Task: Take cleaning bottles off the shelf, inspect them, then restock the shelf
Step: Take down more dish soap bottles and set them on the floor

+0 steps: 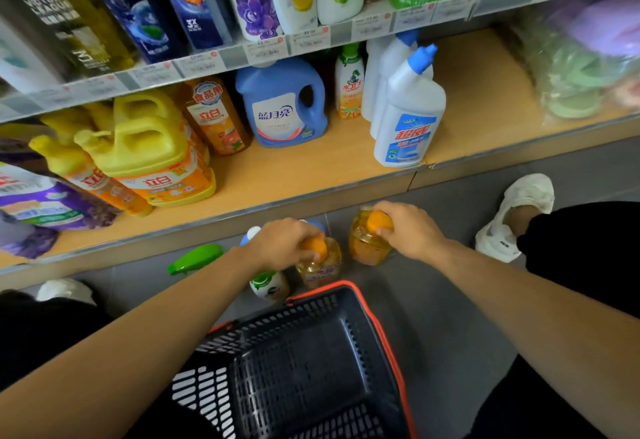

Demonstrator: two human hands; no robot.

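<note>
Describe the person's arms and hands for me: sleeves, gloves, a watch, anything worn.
Both arms are bare all the way to the frame edge, and no sleeves show. The left hand and the right hand wear no gloves, and no watch, bracelet or ring is visible. Otherwise the person wears black legwear and white fabric sneakers.

Shelf [304, 165]: yellow jug [149, 147], blue jug [282, 102], white btls [408, 109]; floor [450, 300]: orange-cap btls [367, 246], basket [382, 327].
</note>
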